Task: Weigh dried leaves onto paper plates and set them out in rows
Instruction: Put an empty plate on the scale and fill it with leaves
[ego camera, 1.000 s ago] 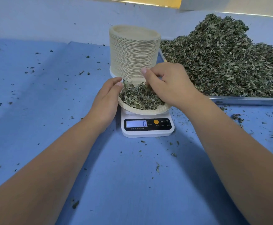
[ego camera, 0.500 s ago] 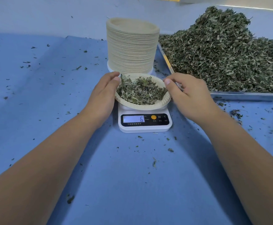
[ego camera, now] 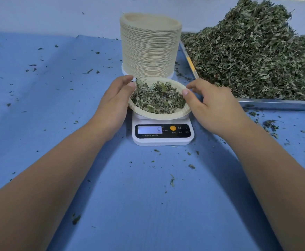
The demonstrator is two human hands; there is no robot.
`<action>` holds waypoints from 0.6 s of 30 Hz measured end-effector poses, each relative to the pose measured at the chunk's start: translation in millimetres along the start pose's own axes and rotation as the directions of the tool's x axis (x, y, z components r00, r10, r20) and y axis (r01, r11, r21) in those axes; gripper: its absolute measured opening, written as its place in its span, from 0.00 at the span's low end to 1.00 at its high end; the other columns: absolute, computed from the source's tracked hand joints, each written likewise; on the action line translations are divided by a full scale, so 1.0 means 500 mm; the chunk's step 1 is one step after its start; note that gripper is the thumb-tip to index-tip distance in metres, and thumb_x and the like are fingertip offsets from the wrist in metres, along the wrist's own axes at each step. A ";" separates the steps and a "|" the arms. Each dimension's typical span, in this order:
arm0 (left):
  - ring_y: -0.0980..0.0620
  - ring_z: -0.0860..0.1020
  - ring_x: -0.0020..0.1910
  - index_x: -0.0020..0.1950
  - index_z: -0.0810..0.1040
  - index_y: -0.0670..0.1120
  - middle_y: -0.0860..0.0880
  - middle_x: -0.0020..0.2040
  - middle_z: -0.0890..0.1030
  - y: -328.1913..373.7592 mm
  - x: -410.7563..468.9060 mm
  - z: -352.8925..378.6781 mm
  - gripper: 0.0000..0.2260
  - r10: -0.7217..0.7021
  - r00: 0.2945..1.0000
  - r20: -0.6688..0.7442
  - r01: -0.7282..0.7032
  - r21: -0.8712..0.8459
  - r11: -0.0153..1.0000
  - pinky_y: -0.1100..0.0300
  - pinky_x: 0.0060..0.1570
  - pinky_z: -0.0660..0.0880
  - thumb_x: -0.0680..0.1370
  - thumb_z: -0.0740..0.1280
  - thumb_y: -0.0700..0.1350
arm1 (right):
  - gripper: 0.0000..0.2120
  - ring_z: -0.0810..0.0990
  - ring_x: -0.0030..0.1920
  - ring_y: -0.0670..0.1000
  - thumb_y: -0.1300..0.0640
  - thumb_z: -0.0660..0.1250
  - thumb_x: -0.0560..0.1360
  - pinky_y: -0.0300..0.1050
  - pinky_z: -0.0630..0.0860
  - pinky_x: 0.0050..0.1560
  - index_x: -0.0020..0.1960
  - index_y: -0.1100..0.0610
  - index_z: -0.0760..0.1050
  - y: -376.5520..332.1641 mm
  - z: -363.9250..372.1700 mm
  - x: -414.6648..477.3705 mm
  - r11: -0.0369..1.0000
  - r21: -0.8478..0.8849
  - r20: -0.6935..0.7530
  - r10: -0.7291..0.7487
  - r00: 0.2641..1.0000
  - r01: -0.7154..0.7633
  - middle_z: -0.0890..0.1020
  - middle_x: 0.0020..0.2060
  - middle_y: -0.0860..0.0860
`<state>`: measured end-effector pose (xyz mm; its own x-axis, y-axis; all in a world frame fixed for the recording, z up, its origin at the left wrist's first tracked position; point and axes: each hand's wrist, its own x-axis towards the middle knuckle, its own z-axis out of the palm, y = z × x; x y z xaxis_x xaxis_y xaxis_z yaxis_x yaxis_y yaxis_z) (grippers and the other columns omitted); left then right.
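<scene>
The left hand and right hand grip opposite rims of the paper plate, thumbs on top. The plate holds dried leaves and sits on the scale. Beyond stands a plate stack; to the right, a heaped tray.

- Left of our left grip, the blue counter lies open, dotted only with leaf crumbs.
- Behind the loaded plate, a tall stack of paper plates blocks the way back.
- Just right of our right grip, a metal tray heaped with dried leaves walls off that side.
- Between our forearms, in front of the scale, the counter is open.
</scene>
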<state>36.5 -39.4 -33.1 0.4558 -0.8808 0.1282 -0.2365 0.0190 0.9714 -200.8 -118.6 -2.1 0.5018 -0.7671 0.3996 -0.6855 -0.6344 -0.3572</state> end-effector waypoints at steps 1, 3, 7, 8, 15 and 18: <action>0.63 0.75 0.66 0.63 0.77 0.67 0.70 0.61 0.78 0.000 0.001 0.000 0.19 0.003 1.000 -0.003 -0.003 -0.001 1.000 0.49 0.74 0.69 0.74 0.60 0.63 | 0.20 0.80 0.41 0.55 0.38 0.56 0.83 0.52 0.77 0.50 0.65 0.48 0.75 0.000 0.000 0.000 1.000 0.003 0.005 0.008 1.000 -0.008 0.85 0.43 0.51; 0.63 0.76 0.66 0.64 0.77 0.65 0.70 0.60 0.78 0.000 0.004 0.001 0.20 0.010 1.000 -0.007 -0.010 0.000 1.000 0.49 0.74 0.69 0.74 0.60 0.62 | 0.21 0.81 0.46 0.56 0.37 0.55 0.82 0.54 0.77 0.53 0.66 0.48 0.73 0.001 -0.001 0.002 0.999 0.030 0.014 0.024 1.000 -0.025 0.85 0.48 0.53; 0.64 0.76 0.66 0.68 0.77 0.63 0.69 0.61 0.79 -0.004 0.004 0.002 0.21 0.012 1.000 -0.001 -0.012 0.003 1.000 0.50 0.74 0.69 0.75 0.61 0.61 | 0.21 0.80 0.46 0.55 0.38 0.55 0.83 0.52 0.75 0.55 0.67 0.49 0.74 -0.001 0.003 0.001 1.000 0.027 0.020 -0.008 1.000 0.008 0.83 0.43 0.49; 0.64 0.75 0.66 0.68 0.77 0.63 0.69 0.62 0.79 -0.005 0.004 0.002 0.22 0.016 1.000 0.001 -0.016 0.007 1.000 0.50 0.74 0.69 0.75 0.61 0.62 | 0.20 0.79 0.44 0.54 0.39 0.56 0.83 0.51 0.74 0.53 0.66 0.50 0.74 0.000 0.003 0.001 1.000 0.020 0.002 -0.020 1.000 0.020 0.81 0.40 0.47; 0.61 0.75 0.68 0.64 0.78 0.66 0.66 0.64 0.78 -0.002 0.004 -0.001 0.23 0.020 1.000 0.000 -0.020 -0.005 1.000 0.49 0.74 0.68 0.71 0.61 0.65 | 0.22 0.77 0.43 0.61 0.40 0.52 0.84 0.53 0.69 0.46 0.52 0.56 0.75 0.067 -0.014 0.018 0.952 -0.252 -0.065 0.165 0.984 -0.176 0.71 0.33 0.50; 0.61 0.75 0.68 0.63 0.78 0.66 0.65 0.64 0.79 -0.003 0.002 0.000 0.20 0.016 1.000 0.000 -0.016 -0.009 1.000 0.49 0.74 0.69 0.72 0.61 0.64 | 0.30 0.74 0.42 0.60 0.34 0.44 0.82 0.56 0.67 0.52 0.40 0.55 0.69 0.080 -0.006 0.018 0.875 -0.443 0.065 0.249 0.966 -0.196 0.72 0.34 0.51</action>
<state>37.3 -40.5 -34.3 0.4519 -0.8805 0.1434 -0.2358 0.0372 0.9711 -225.1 -150.6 -10.1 0.3482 -0.9056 0.2421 -0.9317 -0.3628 -0.0171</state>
